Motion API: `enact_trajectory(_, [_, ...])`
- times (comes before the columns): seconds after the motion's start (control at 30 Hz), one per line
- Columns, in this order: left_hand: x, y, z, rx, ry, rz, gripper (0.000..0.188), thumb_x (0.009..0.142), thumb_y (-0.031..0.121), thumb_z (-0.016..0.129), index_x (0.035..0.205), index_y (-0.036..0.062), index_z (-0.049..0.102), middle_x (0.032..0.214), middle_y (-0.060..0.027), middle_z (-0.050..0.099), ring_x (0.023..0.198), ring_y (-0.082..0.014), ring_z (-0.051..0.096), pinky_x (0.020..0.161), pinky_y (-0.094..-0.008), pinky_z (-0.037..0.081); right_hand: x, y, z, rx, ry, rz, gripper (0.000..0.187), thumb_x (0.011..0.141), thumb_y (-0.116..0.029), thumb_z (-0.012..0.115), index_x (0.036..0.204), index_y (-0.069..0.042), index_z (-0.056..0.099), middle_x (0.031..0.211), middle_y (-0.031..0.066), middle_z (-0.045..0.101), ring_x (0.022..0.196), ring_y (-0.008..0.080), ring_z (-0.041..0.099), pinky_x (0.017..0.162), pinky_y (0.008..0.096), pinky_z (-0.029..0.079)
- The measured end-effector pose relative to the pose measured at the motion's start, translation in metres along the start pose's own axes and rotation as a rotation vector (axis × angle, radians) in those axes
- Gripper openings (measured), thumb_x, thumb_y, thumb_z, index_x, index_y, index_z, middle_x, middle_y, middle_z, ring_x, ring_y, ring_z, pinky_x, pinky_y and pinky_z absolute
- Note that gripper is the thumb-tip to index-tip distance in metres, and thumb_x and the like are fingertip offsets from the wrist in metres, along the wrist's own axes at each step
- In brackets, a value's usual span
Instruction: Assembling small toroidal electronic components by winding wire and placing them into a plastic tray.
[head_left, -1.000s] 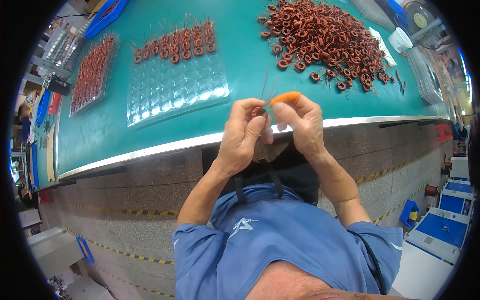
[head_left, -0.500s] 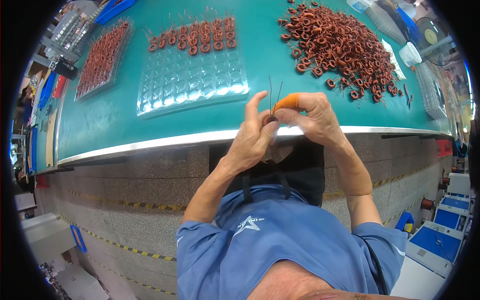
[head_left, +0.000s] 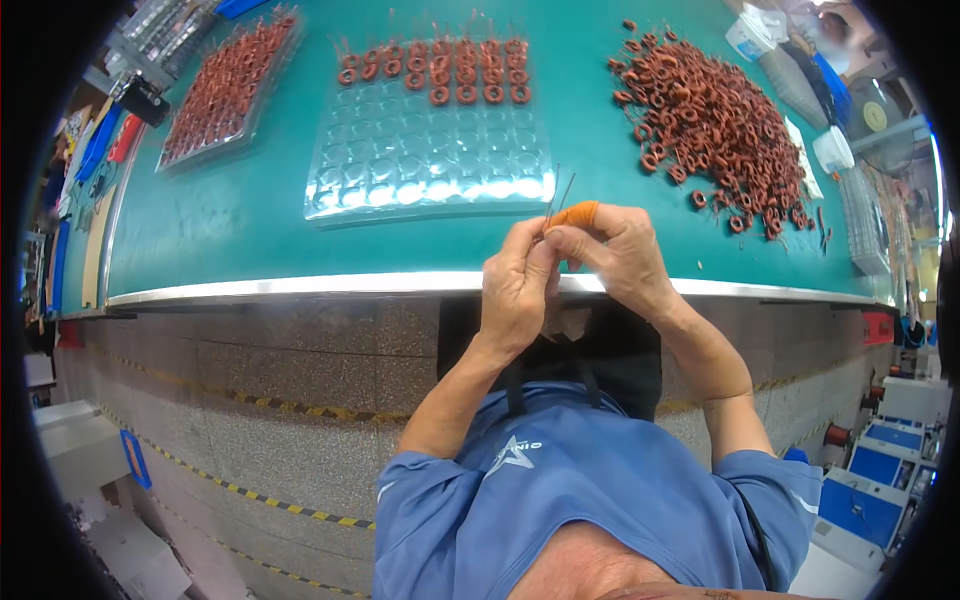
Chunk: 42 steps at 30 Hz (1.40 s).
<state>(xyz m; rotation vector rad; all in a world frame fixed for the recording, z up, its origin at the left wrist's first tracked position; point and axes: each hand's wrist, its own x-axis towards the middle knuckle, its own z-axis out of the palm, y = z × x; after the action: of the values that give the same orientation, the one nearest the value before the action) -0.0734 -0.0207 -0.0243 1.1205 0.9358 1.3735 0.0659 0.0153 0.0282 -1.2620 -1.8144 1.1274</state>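
Close in front of my body, above the table's near edge, both hands meet at one small copper-wound ring coil. Its two thin wire leads (head_left: 568,188) stick up past my fingertips, leaning to the right; the ring itself is almost wholly covered by the fingers. My left hand (head_left: 516,295) pinches the coil between thumb and fingers. My right hand (head_left: 628,258), with an orange cover on its index finger (head_left: 578,214), is closed against the coil and the foot of the leads. Beyond the hands lies a clear plastic tray (head_left: 400,150) with round pockets, its far rows holding several upright coils (head_left: 466,72).
A large heap of loose coils (head_left: 710,125) covers the right of the green table (head_left: 240,235). At the left lies another tray full of coils (head_left: 228,90). White tubs (head_left: 832,150) and stacked clear trays (head_left: 862,225) stand along the right edge.
My left index finger, raised before, has come down onto the coil. The leads tilt further right. The whole view has shifted, so the table's things appear farther right.
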Motion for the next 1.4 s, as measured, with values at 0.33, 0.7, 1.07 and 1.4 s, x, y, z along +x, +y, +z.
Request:
enact_trajectory(0.33, [0.006, -0.017, -0.036, 0.280, 0.181, 0.161, 0.048, 0.095, 0.013, 0.058, 0.134, -0.0020, 0.035, 0.094, -0.0112, 0.062, 0.070, -0.0154, 0.060, 0.062, -0.0278, 0.049, 0.122, -0.049, 0.019, -0.125, 0.109, -0.297, 0.023, 0.091, -0.020, 0.061, 0.095, 0.002, 0.069, 0.070, 0.0049, 0.066, 0.062, 0.0079, 0.059, 0.055, 0.0238, 0.046])
enact_trajectory(0.7, [0.011, -0.017, -0.036, 0.405, 0.154, 0.286, 0.034, 0.092, 0.006, 0.059, 0.123, -0.0009, 0.050, 0.087, -0.0107, 0.061, 0.066, -0.0153, 0.059, 0.059, -0.0278, 0.051, 0.237, 0.011, 0.078, -0.355, 0.040, -0.195, 0.028, 0.089, -0.021, 0.058, 0.085, 0.005, 0.069, 0.061, 0.0162, 0.066, 0.054, 0.0236, 0.068, 0.062, 0.0361, 0.055])
enact_trajectory(1.07, [0.012, -0.011, -0.032, 0.366, 0.161, 0.222, 0.029, 0.093, 0.007, 0.060, 0.119, -0.0012, 0.053, 0.084, -0.0078, 0.061, 0.066, -0.0110, 0.058, 0.058, -0.0248, 0.048, 0.187, 0.014, -0.076, -0.878, 0.242, -0.440, 0.034, 0.088, -0.028, 0.064, 0.105, 0.001, 0.063, 0.082, 0.0180, 0.068, 0.076, 0.0269, 0.068, 0.066, 0.0402, 0.053])
enact_trajectory(1.4, [0.013, -0.016, -0.030, 0.501, 0.157, 0.221, 0.022, 0.089, 0.006, 0.063, 0.111, 0.0017, 0.060, 0.083, -0.0092, 0.061, 0.065, -0.0168, 0.058, 0.057, -0.0288, 0.048, 0.059, 0.090, -0.121, -1.312, 0.066, -0.390, 0.015, 0.088, -0.014, 0.058, 0.098, -0.002, 0.056, 0.093, 0.0114, 0.058, 0.093, 0.0285, 0.056, 0.081, 0.0400, 0.045])
